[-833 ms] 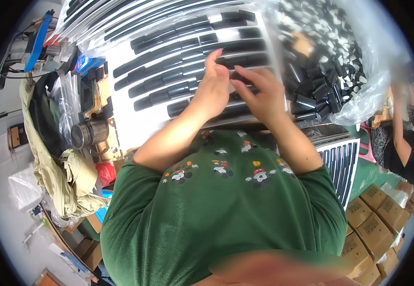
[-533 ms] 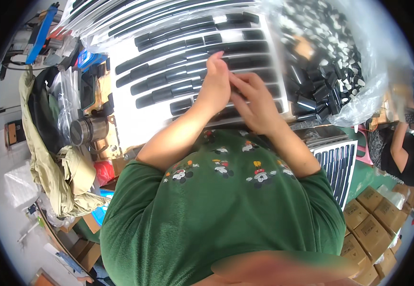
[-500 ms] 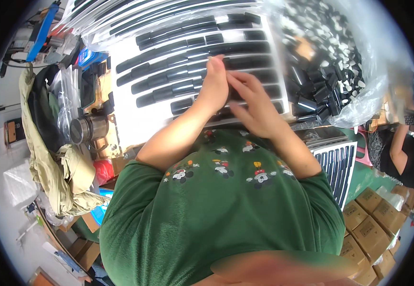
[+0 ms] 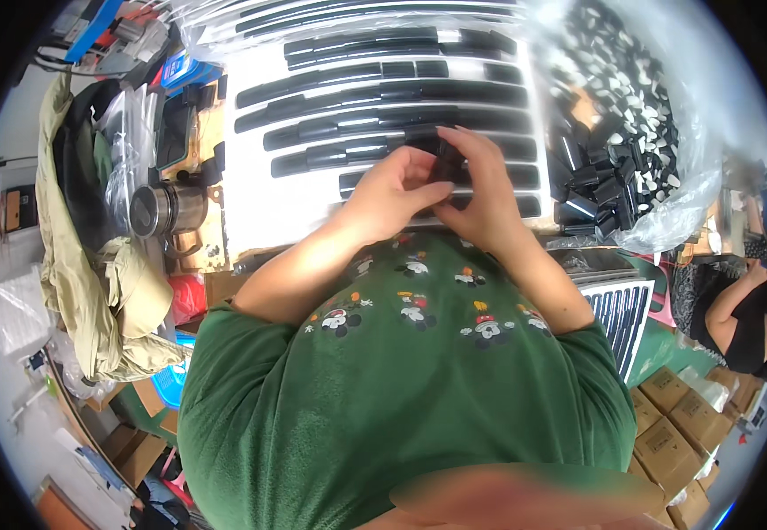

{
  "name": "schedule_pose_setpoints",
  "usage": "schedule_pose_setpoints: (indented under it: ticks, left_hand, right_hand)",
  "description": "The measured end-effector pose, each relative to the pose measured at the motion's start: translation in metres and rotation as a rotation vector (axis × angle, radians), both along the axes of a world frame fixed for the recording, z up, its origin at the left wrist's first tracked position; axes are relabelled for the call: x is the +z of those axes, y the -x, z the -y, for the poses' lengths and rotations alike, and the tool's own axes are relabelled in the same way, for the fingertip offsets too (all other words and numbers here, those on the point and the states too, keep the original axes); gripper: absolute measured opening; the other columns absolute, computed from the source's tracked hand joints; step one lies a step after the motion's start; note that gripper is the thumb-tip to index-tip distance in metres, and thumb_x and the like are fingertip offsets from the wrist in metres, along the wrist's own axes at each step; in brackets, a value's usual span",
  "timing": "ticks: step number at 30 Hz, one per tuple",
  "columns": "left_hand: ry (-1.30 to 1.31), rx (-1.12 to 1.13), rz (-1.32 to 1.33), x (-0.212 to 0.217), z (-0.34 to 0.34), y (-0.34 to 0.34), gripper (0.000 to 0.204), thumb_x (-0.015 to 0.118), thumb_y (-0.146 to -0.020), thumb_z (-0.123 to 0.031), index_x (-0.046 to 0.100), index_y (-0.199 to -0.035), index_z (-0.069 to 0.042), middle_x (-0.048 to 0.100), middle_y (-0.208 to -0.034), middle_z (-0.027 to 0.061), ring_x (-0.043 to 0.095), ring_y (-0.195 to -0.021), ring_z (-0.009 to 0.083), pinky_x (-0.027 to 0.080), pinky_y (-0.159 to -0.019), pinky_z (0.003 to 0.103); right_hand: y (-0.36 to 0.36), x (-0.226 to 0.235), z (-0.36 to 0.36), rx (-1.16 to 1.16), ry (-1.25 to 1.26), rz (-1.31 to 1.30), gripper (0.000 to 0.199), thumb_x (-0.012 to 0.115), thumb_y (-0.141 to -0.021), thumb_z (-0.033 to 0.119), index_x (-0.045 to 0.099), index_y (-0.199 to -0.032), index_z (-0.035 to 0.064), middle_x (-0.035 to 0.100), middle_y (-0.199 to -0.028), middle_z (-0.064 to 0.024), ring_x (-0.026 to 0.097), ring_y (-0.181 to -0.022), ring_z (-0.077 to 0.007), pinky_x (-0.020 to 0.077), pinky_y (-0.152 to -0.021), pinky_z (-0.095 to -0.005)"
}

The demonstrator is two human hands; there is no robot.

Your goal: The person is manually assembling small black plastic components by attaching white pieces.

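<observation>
My left hand (image 4: pixel 396 190) and my right hand (image 4: pixel 476 185) meet above the white work surface (image 4: pixel 264 208), both closed on a small black plastic part (image 4: pixel 445 159) held between the fingertips. Long black plastic strips (image 4: pixel 383 93) lie in rows on the white surface right behind the hands. A clear bag of several small black parts (image 4: pixel 617 132) sits to the right of my right hand. My green shirt fills the lower middle of the view.
A metal cup (image 4: pixel 158 208) and a khaki jacket (image 4: pixel 92 265) lie at the left. A white tray with black strips (image 4: pixel 622 309) stands at the lower right, with brown cardboard boxes (image 4: pixel 675 415) below it. Another person (image 4: pixel 741 318) sits at the far right.
Both hands have drawn together and lifted slightly off the strips; they now pinch the small black part between them. The view has shifted a little.
</observation>
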State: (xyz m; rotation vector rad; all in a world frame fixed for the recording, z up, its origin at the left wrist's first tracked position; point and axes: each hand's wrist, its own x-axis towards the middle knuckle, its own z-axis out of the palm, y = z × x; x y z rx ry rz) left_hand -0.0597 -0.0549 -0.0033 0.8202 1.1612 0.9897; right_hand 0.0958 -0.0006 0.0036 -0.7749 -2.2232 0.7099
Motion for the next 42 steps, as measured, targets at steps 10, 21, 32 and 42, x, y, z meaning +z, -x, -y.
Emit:
schedule_pose_setpoints:
  ticks: [10, 21, 32, 42]
  left_hand:
    - [-0.120, 0.236, -0.113, -0.003, 0.018, 0.007, 0.028, 0.067, -0.079, -0.002, 0.051, -0.102, 0.002, 0.064, -0.091, 0.0080, 0.060, -0.079, 0.0099, 0.049, -0.070, 0.022]
    - [-0.154, 0.399, -0.366, -0.032, 0.067, 0.127, 0.030, 0.069, -0.079, -0.003, 0.061, -0.108, -0.005, 0.055, -0.084, -0.0029, 0.047, -0.070, 0.0042, 0.041, -0.067, 0.018]
    - [-0.340, 0.413, -1.322, -0.037, 0.087, 0.158, 0.031, 0.076, -0.071, -0.015, 0.062, -0.093, 0.001, 0.059, -0.084, 0.0101, 0.059, -0.070, 0.0208, 0.049, -0.067, 0.028]
    - [-0.319, 0.415, -1.419, -0.017, 0.065, 0.133, 0.021, 0.071, -0.076, -0.017, 0.062, -0.089, -0.003, 0.061, -0.085, 0.0138, 0.060, -0.081, 0.0300, 0.048, -0.071, 0.036]
  right_hand:
    - [0.022, -0.009, 0.005, 0.038, -0.089, -0.009, 0.066, 0.070, -0.055, 0.003, 0.051, -0.118, 0.0069, 0.054, -0.118, -0.0114, 0.049, -0.113, -0.0295, 0.0426, -0.093, -0.0421]
    - [0.019, -0.020, -0.064, 0.129, -0.190, 0.273, 0.048, 0.075, -0.065, 0.008, 0.060, -0.111, 0.0106, 0.055, -0.120, -0.0105, 0.053, -0.109, -0.0280, 0.0435, -0.091, -0.0365]
    - [0.121, -0.058, 0.016, 0.490, -0.202, 0.147, 0.028, 0.070, -0.071, 0.018, 0.062, -0.096, 0.0098, 0.062, -0.095, -0.0046, 0.056, -0.086, -0.0251, 0.0443, -0.080, -0.0365]
    - [0.090, -0.040, 0.011, 0.293, -0.088, 0.167, 0.032, 0.071, -0.071, 0.021, 0.062, -0.100, 0.0107, 0.059, -0.103, -0.0066, 0.055, -0.094, -0.0261, 0.0441, -0.081, -0.0367]
